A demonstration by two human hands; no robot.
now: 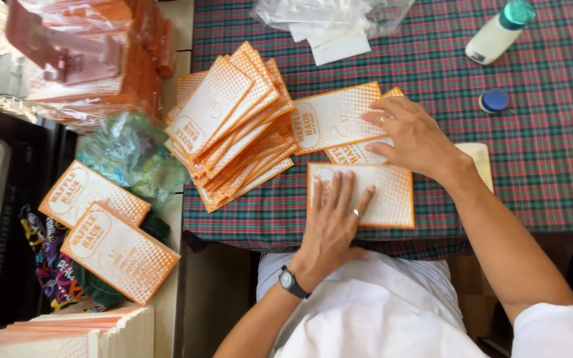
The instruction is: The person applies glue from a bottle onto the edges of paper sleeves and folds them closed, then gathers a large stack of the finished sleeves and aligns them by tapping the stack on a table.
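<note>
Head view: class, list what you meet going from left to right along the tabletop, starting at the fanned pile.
Fanned pile of orange-and-white bags → left hand on a flat bag → right hand → blue cap → white bottle.

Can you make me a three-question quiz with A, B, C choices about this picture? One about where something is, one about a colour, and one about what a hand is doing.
1. Where is the white bottle?
A. far corner of the table
B. on the floor
C. in a hand

2. What colour is the small round cap?
A. red
B. blue
C. yellow

3. What is the left hand doing?
A. waving
B. making a fist
C. pressing flat on a paper bag

Answers: 1 A, it lies on the checked tablecloth. 2 B, it looks blue. 3 C, its fingers are spread on the bag.
</note>
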